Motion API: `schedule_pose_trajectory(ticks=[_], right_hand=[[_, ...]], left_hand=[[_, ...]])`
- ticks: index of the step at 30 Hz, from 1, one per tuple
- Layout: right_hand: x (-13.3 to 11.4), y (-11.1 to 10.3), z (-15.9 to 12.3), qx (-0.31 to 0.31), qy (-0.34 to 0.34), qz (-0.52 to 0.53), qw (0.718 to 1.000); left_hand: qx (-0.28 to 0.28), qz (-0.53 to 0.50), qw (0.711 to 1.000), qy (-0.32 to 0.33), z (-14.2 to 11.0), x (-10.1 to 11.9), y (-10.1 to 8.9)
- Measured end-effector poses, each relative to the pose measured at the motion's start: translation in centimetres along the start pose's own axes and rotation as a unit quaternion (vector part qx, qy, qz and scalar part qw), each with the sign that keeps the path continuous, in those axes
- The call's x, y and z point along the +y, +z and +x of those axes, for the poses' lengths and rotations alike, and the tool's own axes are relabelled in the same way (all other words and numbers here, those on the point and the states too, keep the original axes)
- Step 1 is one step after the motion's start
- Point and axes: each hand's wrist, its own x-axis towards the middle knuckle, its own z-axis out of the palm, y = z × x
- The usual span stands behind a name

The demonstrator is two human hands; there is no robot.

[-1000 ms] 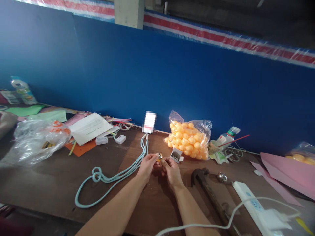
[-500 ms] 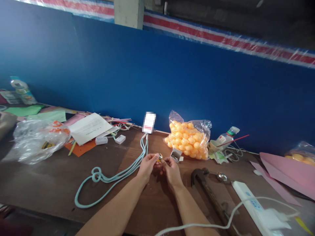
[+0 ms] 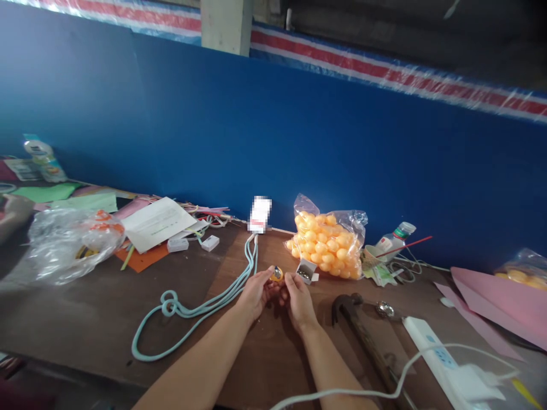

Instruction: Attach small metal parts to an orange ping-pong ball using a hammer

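My left hand (image 3: 256, 291) pinches a small orange ball (image 3: 277, 275) between thumb and fingers. A shiny, dark-and-silver patch shows on the ball's upper side. Close by on the right, the fingers of my right hand (image 3: 301, 297) are pressed together; whatever is between them is too small or hidden to tell. Just beyond that hand stands a small open white box (image 3: 305, 271) with shiny metal bits inside. Behind the box sits a clear plastic bag (image 3: 327, 245) full of orange balls.
A claw hammer (image 3: 363, 336), a shiny silver object (image 3: 385, 308) and a white power strip (image 3: 431, 347) with its cable lie to the right. Light-blue cord (image 3: 205, 312) runs left from a pixelated phone-like card (image 3: 260, 215). Another person's hand (image 3: 15, 213) shows at far left, beside a crumpled plastic bag (image 3: 64, 242).
My right fingers have drawn slightly away from the ball, leaving more of its orange surface and shiny patch visible. The other person's hand at far left has shifted.
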Motion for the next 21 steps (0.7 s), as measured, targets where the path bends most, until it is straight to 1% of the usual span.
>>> schedule_pose_trajectory(ticks=[2, 5, 13, 18, 21], right_hand=[[0.06, 0.06, 0.07, -0.003, 0.008, 0.016, 1.000], [-0.01, 0.18, 0.14, 0.006, 0.016, 0.020, 1.000], [0.19, 0.11, 0.34, 0.026, 0.001, -0.033, 0.999], [0.20, 0.14, 0.33, 0.030, 0.000, -0.046, 0.998], [-0.08, 0.23, 0.20, 0.036, -0.006, -0.058, 0.998]], left_hand=[[-0.005, 0.001, 1.000, -0.006, -0.04, 0.03, 0.01], [0.005, 0.008, 1.000, -0.009, -0.13, 0.09, 0.15], [0.003, 0.039, 0.999, 0.019, 0.05, -0.24, -0.09], [0.011, 0.053, 0.998, 0.021, 0.17, -0.45, -0.19], [0.006, 0.043, 0.999, 0.023, 0.20, -0.41, -0.20]])
